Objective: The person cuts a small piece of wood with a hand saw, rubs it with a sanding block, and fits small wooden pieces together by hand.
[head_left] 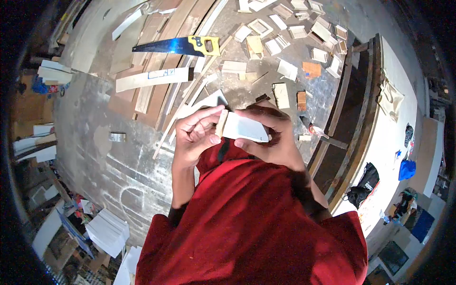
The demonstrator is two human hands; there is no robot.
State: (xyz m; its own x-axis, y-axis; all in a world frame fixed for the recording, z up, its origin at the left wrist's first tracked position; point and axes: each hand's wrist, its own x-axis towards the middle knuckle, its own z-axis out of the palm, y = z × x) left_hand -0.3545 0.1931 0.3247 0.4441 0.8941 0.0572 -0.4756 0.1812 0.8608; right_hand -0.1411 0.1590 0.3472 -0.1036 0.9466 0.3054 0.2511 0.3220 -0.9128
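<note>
In front of the red shirt, my right hand (281, 129) grips a small white-faced board (244, 127) along its edges, thumb below and fingers above. My left hand (191, 134) pinches a short, pale wood strip (221, 124) between thumb and fingertips. The strip stands against the board's left end, and the two appear to touch. Some of my right fingers are hidden behind the board. Beyond my hands, a handsaw (175, 46) with a yellow and black handle lies across long planks.
Several small wooden frames and offcuts (260, 27) litter the floor ahead. A long pale plank (152, 80) lies left of centre. At right stands a white-topped table (377, 137) bearing a black bag (368, 179) and a blue item (407, 169). White panels (108, 232) are stacked at lower left.
</note>
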